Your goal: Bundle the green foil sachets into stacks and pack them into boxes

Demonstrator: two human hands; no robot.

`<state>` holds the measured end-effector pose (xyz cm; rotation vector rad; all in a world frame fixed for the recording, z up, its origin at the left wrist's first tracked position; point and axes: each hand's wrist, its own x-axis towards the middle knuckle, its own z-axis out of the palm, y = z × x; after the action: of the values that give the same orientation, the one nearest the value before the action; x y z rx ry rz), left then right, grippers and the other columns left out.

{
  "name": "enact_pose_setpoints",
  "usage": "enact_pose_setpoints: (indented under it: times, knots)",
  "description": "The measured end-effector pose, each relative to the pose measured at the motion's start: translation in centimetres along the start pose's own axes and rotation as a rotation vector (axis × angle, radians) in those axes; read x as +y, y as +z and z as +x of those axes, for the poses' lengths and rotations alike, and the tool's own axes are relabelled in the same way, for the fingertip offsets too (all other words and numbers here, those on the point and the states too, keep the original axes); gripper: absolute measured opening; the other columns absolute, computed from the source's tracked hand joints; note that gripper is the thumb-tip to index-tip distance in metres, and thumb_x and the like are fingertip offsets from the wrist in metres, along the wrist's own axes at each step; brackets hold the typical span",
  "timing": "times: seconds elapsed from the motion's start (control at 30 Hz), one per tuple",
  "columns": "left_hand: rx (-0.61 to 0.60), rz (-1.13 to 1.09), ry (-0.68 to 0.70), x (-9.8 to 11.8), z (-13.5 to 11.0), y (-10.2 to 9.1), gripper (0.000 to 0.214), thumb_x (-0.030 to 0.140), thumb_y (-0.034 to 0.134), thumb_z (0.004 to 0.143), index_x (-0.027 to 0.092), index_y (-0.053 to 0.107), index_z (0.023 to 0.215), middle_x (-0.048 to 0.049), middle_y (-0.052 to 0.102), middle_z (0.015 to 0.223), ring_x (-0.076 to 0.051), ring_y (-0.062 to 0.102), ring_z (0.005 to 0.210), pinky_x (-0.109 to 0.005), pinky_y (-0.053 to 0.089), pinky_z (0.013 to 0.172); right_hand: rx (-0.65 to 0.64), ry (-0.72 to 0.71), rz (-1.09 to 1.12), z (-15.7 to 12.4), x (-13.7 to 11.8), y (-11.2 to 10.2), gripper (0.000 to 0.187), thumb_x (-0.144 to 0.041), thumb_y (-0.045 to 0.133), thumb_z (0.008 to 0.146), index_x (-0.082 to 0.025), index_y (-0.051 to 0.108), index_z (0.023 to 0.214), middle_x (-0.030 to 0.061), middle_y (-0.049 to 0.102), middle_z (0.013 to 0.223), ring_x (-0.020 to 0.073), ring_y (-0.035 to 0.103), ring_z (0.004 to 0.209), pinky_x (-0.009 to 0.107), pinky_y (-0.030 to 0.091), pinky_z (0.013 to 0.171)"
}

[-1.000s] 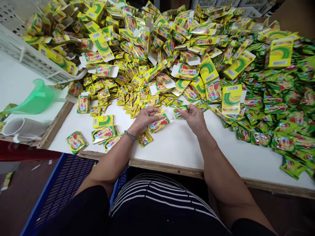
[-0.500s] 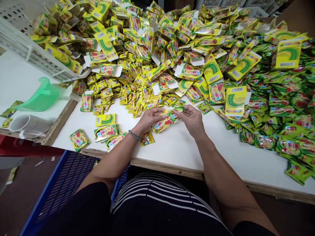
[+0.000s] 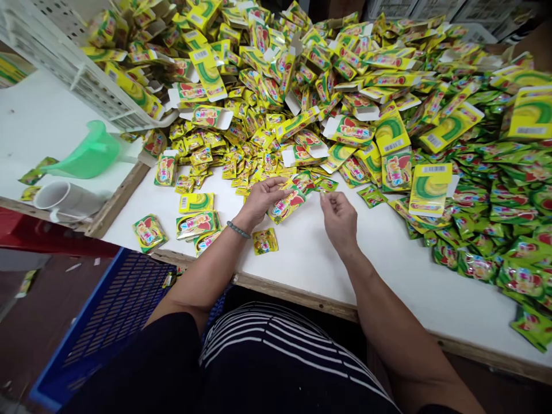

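My left hand [image 3: 261,198] is closed on a small yellow carton [image 3: 288,205] with red fruit print, held tilted just above the white table [image 3: 388,259]. The carton's open end faces my right hand [image 3: 340,217]. That hand hovers a little to the right of the carton, fingers loosely curled and apart, with nothing in them. A green sachet [image 3: 326,185] lies just beyond its fingertips. One yellow sachet [image 3: 264,241] lies on the table under my left wrist.
Several filled cartons [image 3: 196,223] lie near the table's front left edge. A heap of open yellow cartons [image 3: 276,75] covers the back, green sachets [image 3: 495,230] the right. A green jug [image 3: 88,155], a white mug [image 3: 64,200], a white crate [image 3: 81,86] and a blue crate [image 3: 107,322] are at left.
My right hand brought a green sachet to the carton's open end, then drew back to the right without it. My left hand kept hold of the carton.
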<state>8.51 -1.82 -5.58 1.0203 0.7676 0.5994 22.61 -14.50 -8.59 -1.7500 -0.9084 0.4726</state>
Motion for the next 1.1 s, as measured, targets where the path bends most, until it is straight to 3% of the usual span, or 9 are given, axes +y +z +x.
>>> enact_pose_setpoints:
  times: [0.07,0.23,0.37,0.47,0.57,0.67,0.73,0.93,1.1]
  knots:
    - [0.064,-0.015,0.059,0.6,0.1,-0.6,0.045,0.023,0.087,0.054,0.014,0.067,0.093,0.0038,0.066,0.065,-0.012,0.063,0.066,-0.024,0.049,0.069,-0.093,-0.052,-0.033,-1.1,-0.2,1.3,0.024,-0.046,0.055,0.088,-0.022,0.059,0.084,0.0036,0.06,0.078,0.018,0.054,0.069,0.035,0.048,0.071]
    - [0.077,-0.042,0.101,0.9,0.3,-1.4,0.052,0.03,0.088,0.054,0.015,0.066,0.099,0.002,0.068,0.072,-0.012,0.064,0.07,-0.025,0.049,0.071,-0.486,-0.362,-0.268,-3.6,-1.1,5.0,0.026,-0.037,0.067,0.082,-0.023,0.066,0.103,0.0132,0.062,0.109,0.0306,0.053,0.102,0.048,0.047,0.09]
    - [0.059,0.027,0.079,0.4,0.3,-1.2,0.042,0.027,0.086,0.058,0.015,0.068,0.094,0.0053,0.061,0.06,-0.009,0.057,0.06,-0.02,0.043,0.061,-0.617,-0.278,-0.298,-3.3,-1.2,4.7,0.013,-0.023,0.072,0.075,-0.023,0.059,0.074,0.0112,0.063,0.108,0.0296,0.052,0.102,0.047,0.046,0.09]
    - [0.038,0.074,0.066,0.2,0.2,-0.9,0.039,0.026,0.085,0.058,0.014,0.069,0.091,0.0055,0.06,0.058,-0.008,0.055,0.056,-0.019,0.042,0.057,-0.632,-0.174,-0.257,-2.0,-0.4,2.3,0.022,-0.02,0.069,0.074,-0.023,0.05,0.064,0.0042,0.063,0.08,0.0222,0.056,0.077,0.038,0.047,0.073]
    - [0.023,0.094,0.026,0.2,0.2,-0.8,0.04,0.026,0.086,0.057,0.013,0.07,0.091,0.0031,0.066,0.065,-0.008,0.058,0.059,-0.019,0.045,0.06,-0.624,-0.025,-0.138,-0.4,0.6,-0.8,0.02,-0.032,0.065,0.077,-0.024,0.051,0.067,-0.0029,0.055,0.059,0.0156,0.051,0.055,0.03,0.041,0.054]
    - [-0.004,0.099,-0.017,0.0,0.3,-0.8,0.045,0.028,0.087,0.055,0.014,0.071,0.094,0.0019,0.068,0.07,-0.009,0.06,0.063,-0.021,0.047,0.063,-0.522,0.149,0.176,1.1,0.9,-3.8,0.027,-0.042,0.075,0.067,-0.022,0.058,0.076,-0.0038,0.06,0.064,0.0139,0.056,0.059,0.029,0.046,0.058]
    - [-0.02,0.108,-0.034,-0.3,0.4,-0.9,0.046,0.029,0.088,0.054,0.015,0.071,0.095,0.0017,0.069,0.073,-0.009,0.061,0.065,-0.021,0.047,0.065,-0.425,0.176,0.298,1.8,0.9,-5.1,0.034,-0.043,0.081,0.06,-0.021,0.062,0.078,-0.0023,0.064,0.071,0.0136,0.059,0.063,0.03,0.051,0.064]
    - [-0.104,0.203,-0.063,-1.3,0.4,-0.4,0.05,0.034,0.089,0.055,0.013,0.071,0.097,0.0009,0.069,0.072,-0.009,0.062,0.064,-0.021,0.048,0.066,-0.158,0.152,0.323,2.5,0.7,-5.2,0.033,-0.047,0.079,0.063,-0.021,0.065,0.079,-0.001,0.065,0.065,0.0147,0.06,0.06,0.032,0.053,0.061]
    - [-0.176,0.218,-0.054,-1.6,0.1,0.2,0.055,0.037,0.089,0.055,0.013,0.07,0.1,0.0005,0.071,0.074,-0.009,0.062,0.065,-0.021,0.049,0.065,-0.324,0.224,0.205,2.4,0.9,-4.2,0.033,-0.048,0.078,0.06,-0.021,0.064,0.074,0.0002,0.064,0.063,0.0144,0.057,0.057,0.03,0.049,0.059]
